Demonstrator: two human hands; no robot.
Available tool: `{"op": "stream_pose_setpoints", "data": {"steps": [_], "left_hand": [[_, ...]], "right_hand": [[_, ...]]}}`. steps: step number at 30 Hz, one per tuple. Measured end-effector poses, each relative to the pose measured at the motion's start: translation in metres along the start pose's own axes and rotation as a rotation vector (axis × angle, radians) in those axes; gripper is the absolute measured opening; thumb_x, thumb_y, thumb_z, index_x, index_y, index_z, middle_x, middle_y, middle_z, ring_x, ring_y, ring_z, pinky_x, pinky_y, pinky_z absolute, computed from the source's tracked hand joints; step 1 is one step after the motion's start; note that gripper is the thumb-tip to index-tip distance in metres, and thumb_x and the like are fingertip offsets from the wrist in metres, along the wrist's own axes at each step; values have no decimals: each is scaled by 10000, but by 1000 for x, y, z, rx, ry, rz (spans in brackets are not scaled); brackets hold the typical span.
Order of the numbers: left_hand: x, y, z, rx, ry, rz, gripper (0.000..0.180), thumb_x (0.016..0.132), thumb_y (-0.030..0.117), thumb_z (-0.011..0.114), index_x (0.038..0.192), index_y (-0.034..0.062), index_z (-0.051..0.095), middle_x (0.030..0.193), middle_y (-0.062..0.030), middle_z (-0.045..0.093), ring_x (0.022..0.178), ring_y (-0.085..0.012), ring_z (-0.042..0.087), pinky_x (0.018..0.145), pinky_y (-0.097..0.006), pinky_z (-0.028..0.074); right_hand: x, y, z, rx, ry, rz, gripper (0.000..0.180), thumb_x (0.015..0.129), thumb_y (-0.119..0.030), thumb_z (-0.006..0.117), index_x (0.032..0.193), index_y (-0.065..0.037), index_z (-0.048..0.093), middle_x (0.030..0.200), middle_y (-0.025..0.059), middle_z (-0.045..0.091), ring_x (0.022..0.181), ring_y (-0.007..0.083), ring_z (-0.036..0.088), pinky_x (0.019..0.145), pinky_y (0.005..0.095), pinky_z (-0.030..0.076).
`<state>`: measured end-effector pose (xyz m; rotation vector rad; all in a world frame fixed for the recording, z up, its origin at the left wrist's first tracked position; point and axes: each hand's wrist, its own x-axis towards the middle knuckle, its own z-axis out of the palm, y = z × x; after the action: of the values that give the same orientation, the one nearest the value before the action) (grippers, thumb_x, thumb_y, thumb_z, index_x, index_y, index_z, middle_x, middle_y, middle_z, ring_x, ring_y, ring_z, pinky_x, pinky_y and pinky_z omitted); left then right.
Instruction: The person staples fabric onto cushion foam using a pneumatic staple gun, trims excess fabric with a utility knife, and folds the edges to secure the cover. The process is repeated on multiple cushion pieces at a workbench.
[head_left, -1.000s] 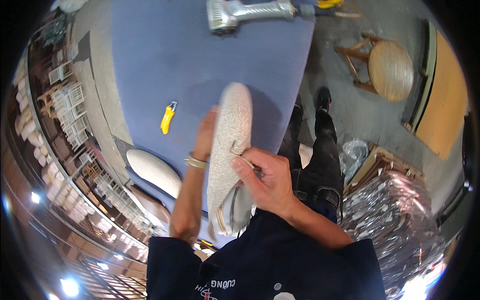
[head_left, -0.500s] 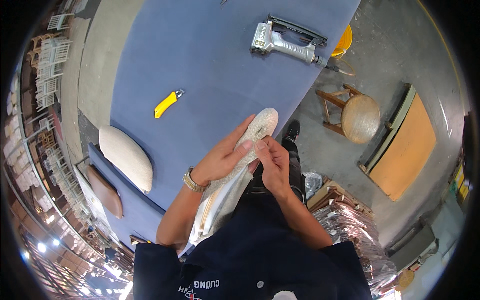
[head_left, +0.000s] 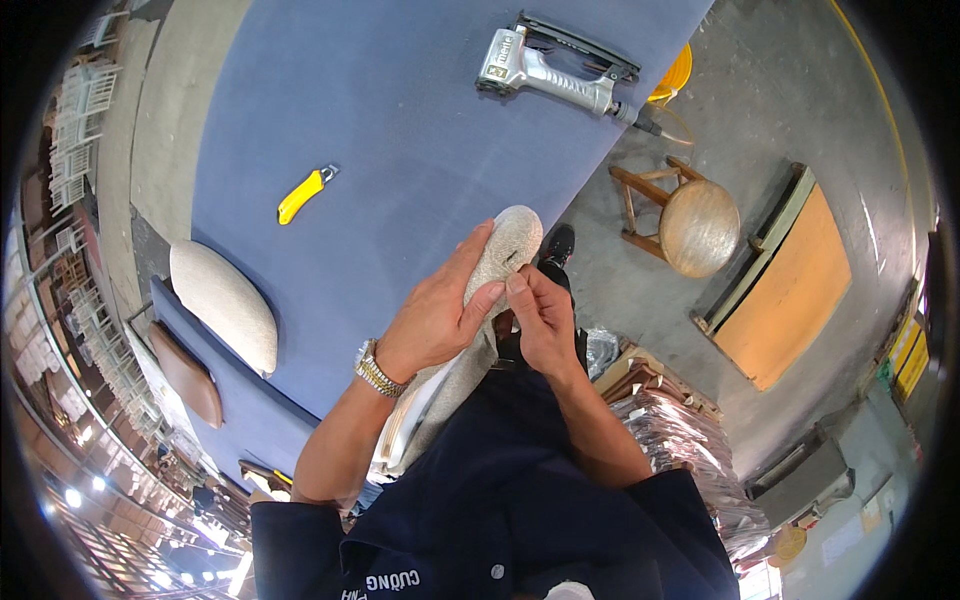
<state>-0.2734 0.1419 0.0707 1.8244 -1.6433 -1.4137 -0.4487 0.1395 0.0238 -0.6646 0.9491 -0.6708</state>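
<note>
A beige fabric-covered upholstered pad (head_left: 517,228) stands tilted against my front, its rounded end pointing away from me. My left hand (head_left: 435,310), with a metal watch on the wrist, is closed around its side, the thumb pressed on the fabric. Beside that thumb my right hand (head_left: 545,320) pinches the edge of the cover, just below a small dark mark on it. Whether anything thin sits between the right fingertips is hidden. Nearer my body, the pad's white and wooden inner side shows below my left forearm.
On the blue table (head_left: 390,130) lie a silver staple gun (head_left: 550,75) with its hose, a yellow utility knife (head_left: 302,198) and another beige pad (head_left: 225,305). A brown pad (head_left: 185,375) rests at left. A wooden stool (head_left: 700,228) and orange board (head_left: 790,290) occupy the floor at right.
The whole scene has shifted slightly left and up with my head. My left hand keeps its hold, and the right fingers stay pinched at nearly the same spot, tucked slightly closer to the fabric.
</note>
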Motion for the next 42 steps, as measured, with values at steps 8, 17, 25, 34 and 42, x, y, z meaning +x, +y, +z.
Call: {"op": "stream_pose_setpoints", "data": {"steps": [8, 17, 25, 34, 42], "left_hand": [[2, -2, -5, -69, -25, -31, 701, 1085, 439, 472, 1592, -18, 309, 1537, -283, 476, 1389, -434, 511, 1129, -447, 434], [-5, -26, -2, -639, 1, -104, 759, 1108, 576, 220, 1623, 22, 289, 1590, -188, 442, 1457, -286, 444, 1205, -405, 345], [-14, -27, 1, -622, 68, 37, 892, 1056, 700, 182, 1622, 20, 292, 1611, -223, 400, 1460, -306, 428, 1211, -434, 328], [-20, -20, 11, -602, 123, 119, 762, 1081, 591, 401, 1602, 37, 359, 1580, -202, 460, 1443, -291, 456, 1193, -415, 346], [-21, -1, 6, -83, 123, 158, 696, 952, 320, 717, 1537, 49, 454, 1462, -214, 586, 1331, -369, 588, 1111, -413, 464]], "right_hand": [[-5, 3, 17, 260, 136, -136, 151, 1068, -143, 582, 1130, -25, 510, 904, 32, 576, 768, 64, 541, 673, 250, 469], [-14, 0, 24, -304, 98, -220, 218, 922, -81, 747, 900, -26, 537, 798, 34, 560, 680, 118, 544, 619, 298, 476], [-26, -18, 23, -578, 227, -345, 312, 877, -132, 805, 984, -22, 534, 853, 71, 600, 739, 156, 622, 676, 298, 526], [-30, -32, 10, -856, 180, -414, 169, 901, -95, 703, 968, -43, 557, 894, 81, 564, 730, 231, 607, 646, 355, 505], [-33, -14, -19, -4, 9, -177, 149, 990, -50, 512, 1043, 7, 639, 867, -36, 565, 758, 56, 490, 700, 238, 428]]}}
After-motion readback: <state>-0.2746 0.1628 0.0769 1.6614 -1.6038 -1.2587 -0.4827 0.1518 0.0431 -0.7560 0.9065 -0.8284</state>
